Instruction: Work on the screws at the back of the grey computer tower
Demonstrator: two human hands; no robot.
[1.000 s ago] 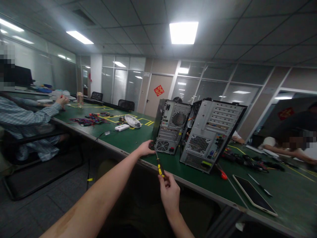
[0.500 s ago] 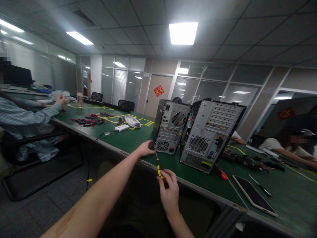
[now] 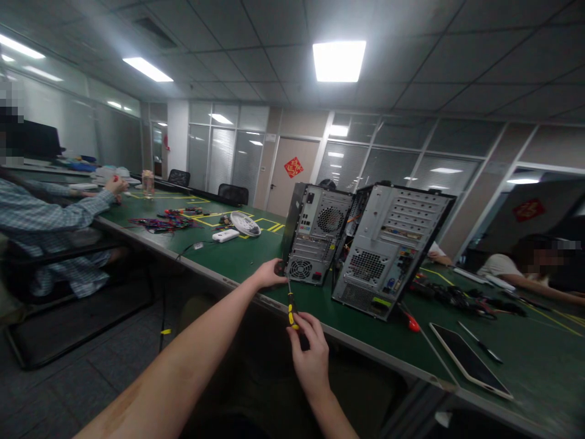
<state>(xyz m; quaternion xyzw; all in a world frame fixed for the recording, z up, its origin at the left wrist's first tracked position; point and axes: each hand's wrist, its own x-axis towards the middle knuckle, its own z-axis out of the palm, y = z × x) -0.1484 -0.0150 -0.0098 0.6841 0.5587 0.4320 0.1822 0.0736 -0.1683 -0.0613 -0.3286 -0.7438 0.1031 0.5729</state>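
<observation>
My right hand (image 3: 311, 353) pinches the yellow-and-black handle of a screwdriver (image 3: 291, 312), its thin metal shaft pointing up and away. The tip reaches the lower left corner of the smaller computer case (image 3: 315, 235), which stands upright with its back panel facing me. At that same corner, my left hand (image 3: 270, 274) is closed around a small dark thing (image 3: 279, 267) that I cannot make out. To the right, a larger computer case (image 3: 388, 244) stands tilted in view, close beside the smaller one.
A red-handled tool (image 3: 412, 323), a phone-like tablet (image 3: 470, 360) and a slim metal tool (image 3: 479, 342) lie on the green table (image 3: 205, 244) at right. Cables (image 3: 452, 292) lie behind them. Leftward are coloured wires (image 3: 167, 221), a white power adapter (image 3: 225, 235) and a seated co-worker's sleeve (image 3: 68, 210).
My right hand has shifted slightly left, and the screwdriver handle now stands a little more upright. My left hand stays at the case corner.
</observation>
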